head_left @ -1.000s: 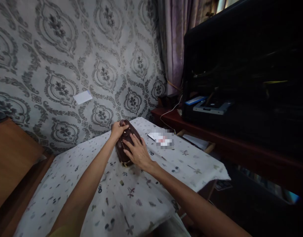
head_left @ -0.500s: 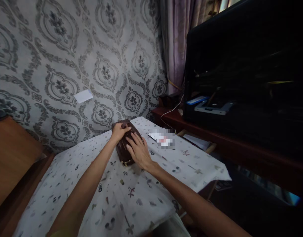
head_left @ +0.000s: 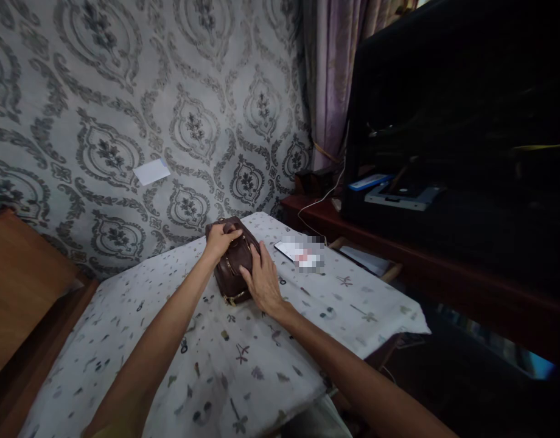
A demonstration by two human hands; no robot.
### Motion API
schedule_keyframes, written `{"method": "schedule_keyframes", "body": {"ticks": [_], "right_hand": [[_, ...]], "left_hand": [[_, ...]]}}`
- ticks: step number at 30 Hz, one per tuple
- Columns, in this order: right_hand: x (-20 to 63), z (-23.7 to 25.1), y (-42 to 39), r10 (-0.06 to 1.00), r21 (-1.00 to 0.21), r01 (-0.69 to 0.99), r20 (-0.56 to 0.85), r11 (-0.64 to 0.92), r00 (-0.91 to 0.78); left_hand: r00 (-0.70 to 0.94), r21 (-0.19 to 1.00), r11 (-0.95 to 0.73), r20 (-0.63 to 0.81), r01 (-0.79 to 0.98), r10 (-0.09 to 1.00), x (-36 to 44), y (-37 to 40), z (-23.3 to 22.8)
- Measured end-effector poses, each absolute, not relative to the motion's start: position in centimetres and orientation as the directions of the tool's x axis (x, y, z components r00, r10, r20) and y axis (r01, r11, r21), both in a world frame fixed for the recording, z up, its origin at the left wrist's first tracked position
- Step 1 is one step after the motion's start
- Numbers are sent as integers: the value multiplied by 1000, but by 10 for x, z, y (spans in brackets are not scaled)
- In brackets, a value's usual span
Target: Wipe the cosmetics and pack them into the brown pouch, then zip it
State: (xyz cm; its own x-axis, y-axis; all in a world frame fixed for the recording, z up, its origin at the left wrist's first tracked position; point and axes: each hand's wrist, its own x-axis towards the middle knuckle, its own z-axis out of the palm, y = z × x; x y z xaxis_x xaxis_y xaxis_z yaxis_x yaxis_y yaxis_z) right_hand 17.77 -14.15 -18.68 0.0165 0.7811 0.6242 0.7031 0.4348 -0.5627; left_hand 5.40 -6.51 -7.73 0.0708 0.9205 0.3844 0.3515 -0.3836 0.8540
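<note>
A dark brown handbag (head_left: 233,266) with gold-coloured zips and fittings lies on the patterned tablecloth (head_left: 207,359). My left hand (head_left: 220,242) is closed at its upper left side, the thumb stretched over what looks like a short handle (head_left: 229,228). Along the bag's right edge rests my right hand (head_left: 264,280), its fingers straight and its thumb apart on the front face. Right of the bag, a phone (head_left: 287,250) lies flat with its screen lit, partly blurred out.
A dark red desk (head_left: 316,213) with a large black screen (head_left: 444,121) stands at the right. Its drawer (head_left: 392,272) is open beside the table. A white cable (head_left: 323,198) hangs over the desk edge. Brown wooden furniture (head_left: 24,280) is at the left.
My right hand has slid from the bag's front face to its right edge, uncovering a zip. My left hand keeps its place. The view has shifted slightly.
</note>
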Motion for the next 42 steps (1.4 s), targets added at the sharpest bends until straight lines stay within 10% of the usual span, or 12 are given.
{"method": "schedule_keyframes", "body": {"ticks": [17, 29, 42], "right_hand": [[195, -175, -163, 728, -650, 563, 675, 510, 121], [204, -173, -157, 847, -850, 179, 519, 496, 115], [205, -179, -168, 763, -686, 469, 646, 557, 39]], "left_hand": [[136, 740, -428, 422, 519, 896, 51, -70, -72], [587, -101, -618, 463, 780, 665, 49, -153, -90], [673, -247, -652, 489, 717, 555, 42, -159, -109]]}}
